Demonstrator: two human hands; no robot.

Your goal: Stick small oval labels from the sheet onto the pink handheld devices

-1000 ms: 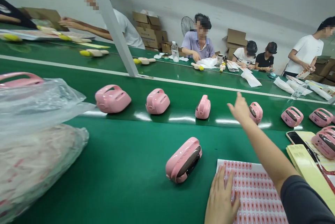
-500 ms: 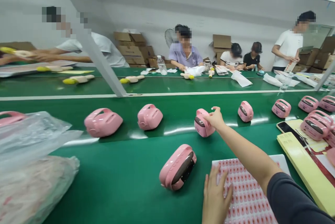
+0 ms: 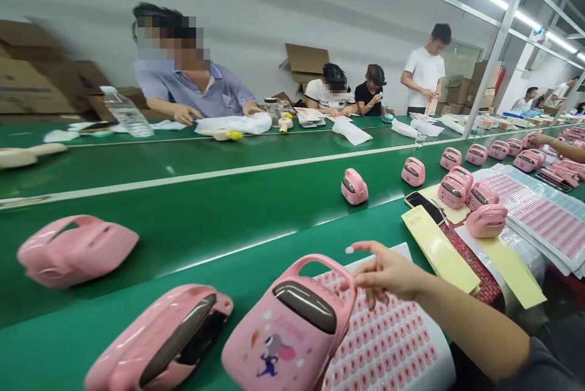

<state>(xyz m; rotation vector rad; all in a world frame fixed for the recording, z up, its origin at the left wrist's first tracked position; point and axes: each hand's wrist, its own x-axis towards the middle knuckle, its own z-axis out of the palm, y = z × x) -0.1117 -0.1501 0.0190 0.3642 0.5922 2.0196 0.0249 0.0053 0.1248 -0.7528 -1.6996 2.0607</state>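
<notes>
Head view: right hand touches the handle of a glossy pink plastic device. Fingers half-curled; whether they grip it, I cannot tell.

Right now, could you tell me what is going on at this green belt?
The person's right hand hovers, fingers spread, at the handle of a pink plastic case with a dark window, a small pale sticker at one fingertip. Under both lies a white sheet of red stickers. A second pink case lies alongside on the green conveyor belt.
</notes>
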